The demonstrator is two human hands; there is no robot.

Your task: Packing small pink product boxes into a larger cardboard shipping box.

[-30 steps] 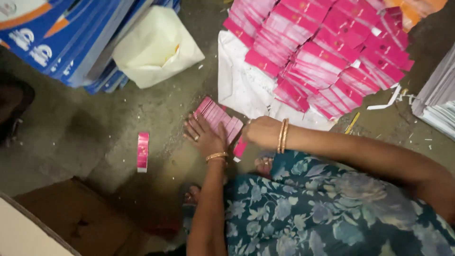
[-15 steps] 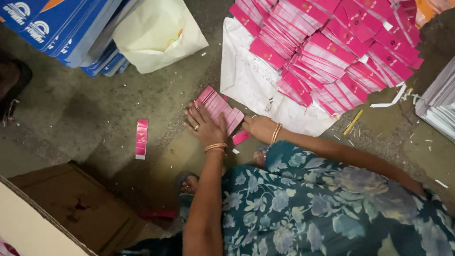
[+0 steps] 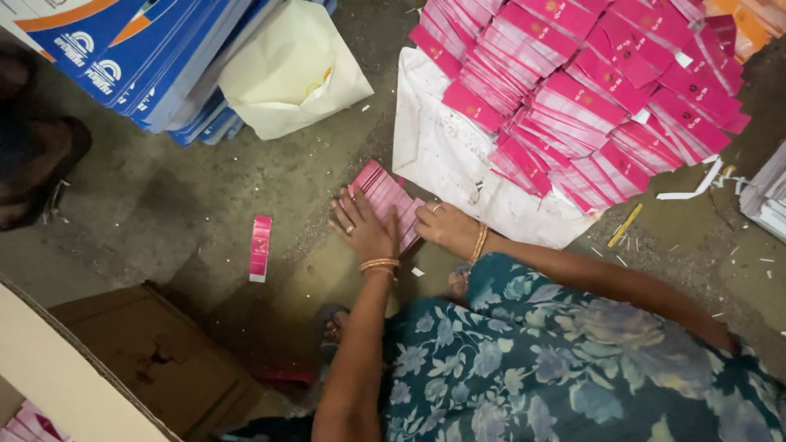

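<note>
The left hand [image 3: 366,232] lies flat, fingers spread, its grip open and pressing down on a small fanned stack of pink cards [image 3: 383,196] on the concrete floor [image 3: 164,205]. The right hand [image 3: 442,227] rests just beside the stack's lower right edge, touching it; whether its grip closes on any card cannot be told. Both wrists wear gold bangles. Just beyond the stack lies a white sheet [image 3: 442,155], and on it, farther off, a large heap of pink cards [image 3: 589,90] in overlapping rows. A single pink card [image 3: 260,248] lies well left of the stack. Beyond that, blue printed boards [image 3: 139,49] and a cream bag [image 3: 295,74]. Nearer the person than the stack, at left, stands a brown cardboard box [image 3: 147,360].
</note>
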